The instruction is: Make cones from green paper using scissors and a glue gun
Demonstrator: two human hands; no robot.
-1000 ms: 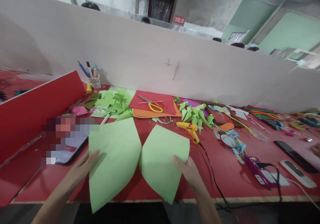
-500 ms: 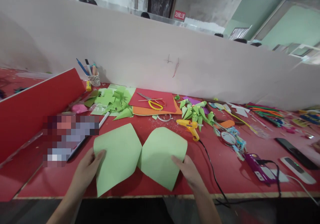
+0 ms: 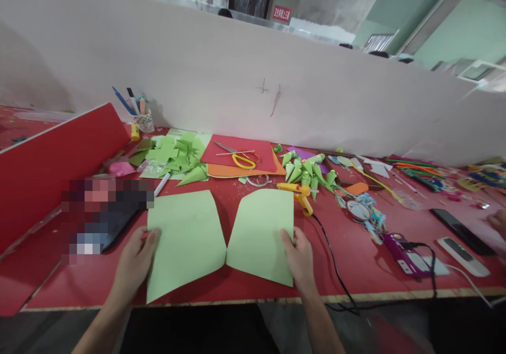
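My left hand point(image 3: 137, 254) pinches the left edge of a light green paper piece point(image 3: 184, 240), thumb on top. My right hand point(image 3: 297, 254) grips the right edge of another light green paper piece point(image 3: 264, 238) in the same way. Above the red tabletop the two pieces meet at a point low in the middle, with a wide gap opening upward between them. Whether they are still joined there I cannot tell. A yellow glue gun point(image 3: 302, 194) lies just beyond the right piece, partly behind it.
Scissors point(image 3: 241, 160) rest on red paper point(image 3: 221, 148) at the back. Left of them are green paper scraps point(image 3: 174, 156); to the right, green paper cones point(image 3: 308, 169). A purple power strip point(image 3: 405, 256), black phone point(image 3: 460, 231) and cables lie right. A red board point(image 3: 59, 169) stands left.
The paper pieces have flattened and turned so their outer edges stand more upright. Their meeting point has moved lower. My right hand has shifted slightly right and up, and the view has tilted a little.
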